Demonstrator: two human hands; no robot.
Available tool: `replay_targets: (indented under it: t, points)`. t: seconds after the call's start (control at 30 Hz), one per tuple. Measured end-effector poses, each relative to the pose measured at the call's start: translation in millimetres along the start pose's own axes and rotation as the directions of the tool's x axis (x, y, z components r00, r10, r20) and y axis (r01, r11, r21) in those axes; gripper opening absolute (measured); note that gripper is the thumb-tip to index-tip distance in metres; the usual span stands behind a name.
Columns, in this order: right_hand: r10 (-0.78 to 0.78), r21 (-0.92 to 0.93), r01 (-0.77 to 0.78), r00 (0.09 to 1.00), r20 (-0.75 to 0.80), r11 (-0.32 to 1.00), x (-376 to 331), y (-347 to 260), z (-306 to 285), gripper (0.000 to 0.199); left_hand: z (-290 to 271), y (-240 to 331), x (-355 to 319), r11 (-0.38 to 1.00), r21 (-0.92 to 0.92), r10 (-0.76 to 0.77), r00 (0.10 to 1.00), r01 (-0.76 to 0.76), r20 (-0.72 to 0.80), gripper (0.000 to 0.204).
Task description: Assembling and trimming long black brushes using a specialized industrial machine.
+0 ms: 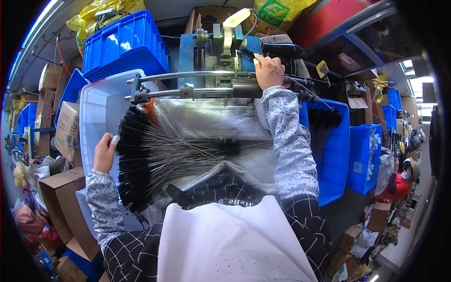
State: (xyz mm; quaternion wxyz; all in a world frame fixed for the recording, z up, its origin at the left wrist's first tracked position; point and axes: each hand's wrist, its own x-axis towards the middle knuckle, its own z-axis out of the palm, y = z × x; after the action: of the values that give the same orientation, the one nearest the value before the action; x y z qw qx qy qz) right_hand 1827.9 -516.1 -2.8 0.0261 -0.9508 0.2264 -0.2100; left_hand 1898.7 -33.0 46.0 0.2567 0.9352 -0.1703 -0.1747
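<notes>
A fan of black bristle brushes on twisted wire stems (150, 157) lies across my lap on a silvery plastic sheet (206, 120). My left hand (104, 152) rests against the brush heads at the left end of the fan, thumb wrapped in white tape. My right hand (268, 70) reaches up to a blue metal machine (206, 51) and holds one black bristle brush (246, 55) at its clamp, fingers closed on the brush. Two steel rods (188, 82) run across the machine's front.
A white plastic bin (94, 108) stands at the left, a blue crate (124, 44) behind it. At the right a blue bin (336, 150) holds more black brushes. Cardboard boxes (58, 197) crowd the left. Another person in red (399, 183) sits far right.
</notes>
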Motion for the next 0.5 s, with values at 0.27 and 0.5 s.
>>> replay_targets:
  t: [0.27,0.5]
  points:
    - [-0.043,0.078,0.039,0.998,0.042,0.996,1.9,0.4,-5.1,0.022,-4.2,17.4,-15.0,0.999,0.023,0.028,0.987,-0.025,-0.156,0.015]
    - [-0.126,-0.067,0.125,0.992,-0.007,0.990,21.2,4.4,19.6,0.030,-1.3,26.2,-8.3,0.978,0.037,0.195,0.836,-0.205,-0.513,0.008]
